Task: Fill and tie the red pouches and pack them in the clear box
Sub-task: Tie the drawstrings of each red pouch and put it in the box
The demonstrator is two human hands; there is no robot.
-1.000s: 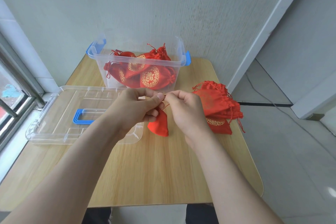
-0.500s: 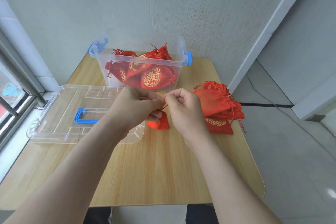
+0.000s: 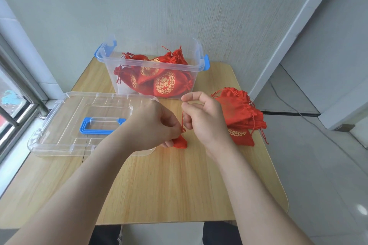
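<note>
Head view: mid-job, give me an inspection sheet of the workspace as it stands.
Surface: light wooden table, rounded corners.
Job's things: clear plastic box with blue latches, open, holding filled red pouches with gold prints; clear lid with blue handle lying flat on the left; pile of flat red pouches on the right; small red pouch between the hands.
Clutter: nothing seen.
Grippers: left hand grips the small red pouch; right hand pinches its red drawstring with the fingers.
Cables: thin cable on the floor, right of the table.
Surroundings: grey wall, window frame, tiled floor.
</note>
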